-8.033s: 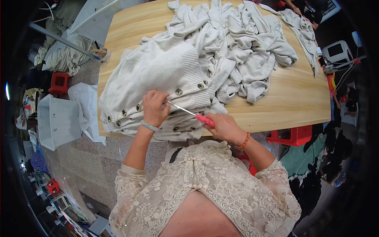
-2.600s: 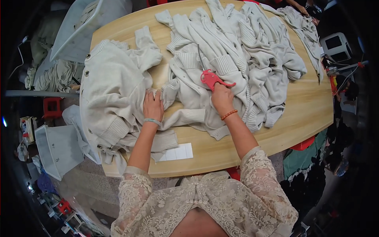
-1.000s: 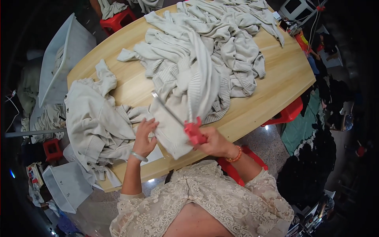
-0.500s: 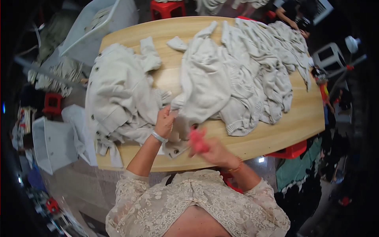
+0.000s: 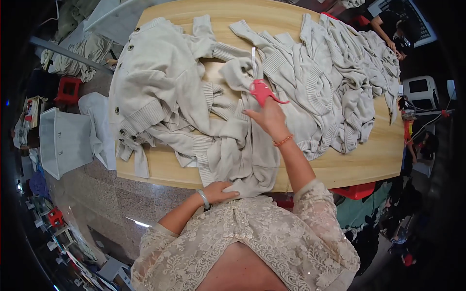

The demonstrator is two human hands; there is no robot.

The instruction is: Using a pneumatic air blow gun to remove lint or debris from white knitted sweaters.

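Note:
A pale cream knit cardigan [image 5: 259,150] lies bunched along the near side of the table, its lower end over the front edge against me. My left hand [image 5: 218,192] is closed on its fabric at that edge. Above the middle of the garment is my right hand [image 5: 270,116], closed round what look like pink-handled scissors [image 5: 262,91]. A narrow pale blade points away from me; the fingers behind the handle are partly hidden. Left of these, another cream cardigan [image 5: 155,72] with dark buttons lies spread out.
More cream knits [image 5: 335,82] are heaped across the right of the wooden table [image 5: 359,167]. A white bin [image 5: 68,140] and a red stool [image 5: 69,90] stand on the floor at left. Another person's arm [image 5: 383,34] shows at the far right corner.
The near cardigan has been drawn toward me and turned over the front edge. My left hand has come back to that edge; my right hand has moved forward with the scissors.

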